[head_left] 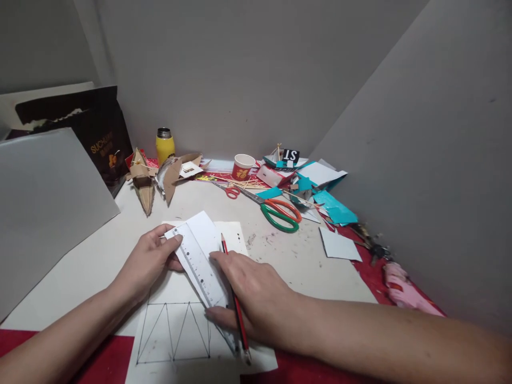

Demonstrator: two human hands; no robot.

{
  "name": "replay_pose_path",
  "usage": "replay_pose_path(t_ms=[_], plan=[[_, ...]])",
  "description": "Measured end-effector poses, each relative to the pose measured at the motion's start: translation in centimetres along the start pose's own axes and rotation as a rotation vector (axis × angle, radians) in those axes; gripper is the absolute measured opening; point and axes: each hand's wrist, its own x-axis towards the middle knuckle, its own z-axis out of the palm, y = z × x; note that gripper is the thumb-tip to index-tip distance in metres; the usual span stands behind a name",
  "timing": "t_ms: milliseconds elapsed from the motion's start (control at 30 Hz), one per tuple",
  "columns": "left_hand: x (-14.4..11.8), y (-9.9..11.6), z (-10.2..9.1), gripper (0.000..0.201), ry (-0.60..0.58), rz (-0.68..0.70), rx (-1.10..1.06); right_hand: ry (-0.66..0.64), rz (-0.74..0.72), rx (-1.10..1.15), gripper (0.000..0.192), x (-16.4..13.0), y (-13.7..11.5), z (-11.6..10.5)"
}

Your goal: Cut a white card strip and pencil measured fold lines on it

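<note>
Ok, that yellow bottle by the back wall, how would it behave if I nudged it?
The yellow bottle stands upright, tall and narrow, so a high push would probably tip it. Being round, it would likely roll toward the cardboard boat nearby. Its smooth body looks rigid.

Ruler (199, 265) laid diagonally on paper sheet (172, 325), on desk (280, 256). Left hand (146, 261) at ruler's upper end; right hand (256, 296) at lower end, pencil (234, 293) alongside. Scissors (280, 213) behind right; cup (242, 166) and bottle (165, 144) at rear.
</note>
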Motion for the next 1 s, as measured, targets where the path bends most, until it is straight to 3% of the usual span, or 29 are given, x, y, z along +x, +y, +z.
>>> replay_pose_path(t_ms=[167,300,500,600,700,767,933,1000], plan=[[0.1,-0.2,-0.1,0.028,-0.006,-0.008,-0.019,0.055,-0.040,0.064,0.060,0.3,0.3,0.9],[0.4,-0.7,-0.5,0.028,-0.069,0.002,0.017,0.107,-0.021,0.264,0.052,-0.3,1.4,0.8],[1.3,-0.8,-2.0,0.032,-0.138,-0.018,0.162,0.010,0.190,0.703,0.031,-1.3,3.1,-2.8],[1.4,-0.5,-2.3,0.034,-0.224,-0.081,0.276,0.099,0.203,0.662,0.032,-1.9,5.0,-4.9],[1.2,-0.5,-1.7,0.039,-0.249,-0.036,0.429,0.129,0.214,0.599,0.038,-2.2,6.9,-5.6],[1.0,-0.4,-1.2,0.041,-0.172,0.063,0.458,0.139,0.200,0.541,0.039,-2.2,7.8,-5.4],[0.6,0.5,-1.3,0.030,0.206,0.299,0.445,0.162,0.078,0.329,0.034,-1.7,8.2,-3.7],[0.1,0.9,-1.4,0.019,0.234,0.333,0.496,0.165,-0.013,0.270,0.033,-1.5,7.9,-3.0]])
